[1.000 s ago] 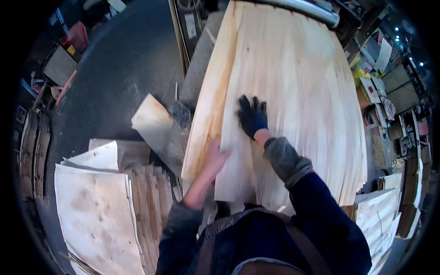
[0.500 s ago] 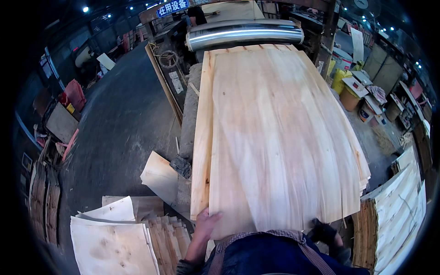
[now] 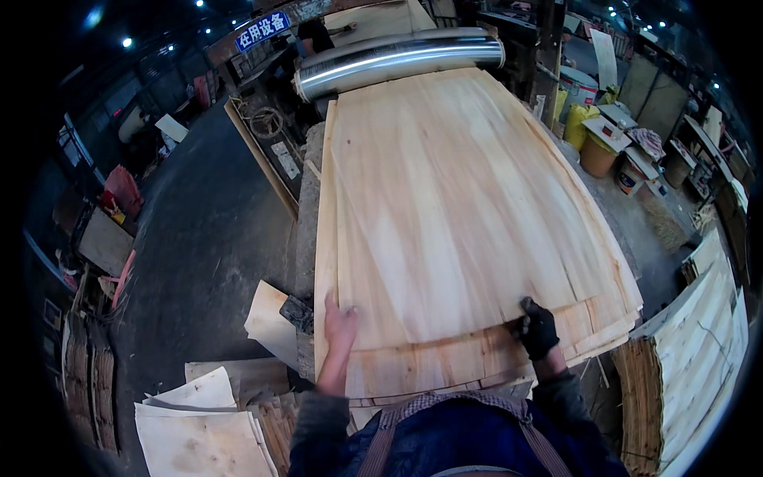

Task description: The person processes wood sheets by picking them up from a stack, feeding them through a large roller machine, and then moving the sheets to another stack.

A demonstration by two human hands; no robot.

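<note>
A wide, pale wood veneer sheet (image 3: 445,207) lies on top of a stack of veneer (image 3: 445,366), its far end up at a shiny metal roller (image 3: 405,62). My bare left hand (image 3: 340,324) pinches the sheet near its near left corner, slightly blurred. At the near edge toward the right, my right hand (image 3: 538,330), in a black glove, is closed on the same sheet. Below that edge, a strip of the stack beneath shows. Fingers under the sheet are hidden.
Cut veneer pieces (image 3: 203,437) are piled at the lower left. Another veneer stack (image 3: 691,366) stands at the right. Buckets and a yellow sack (image 3: 580,123) line the right side. Beside the roller is a handwheel (image 3: 265,122); behind it, part of another person (image 3: 316,36) shows.
Both hands have moved forward, away from my body, and the top sheet has slid toward the roller. More of the stack beneath shows at the near end. The view has turned slightly.
</note>
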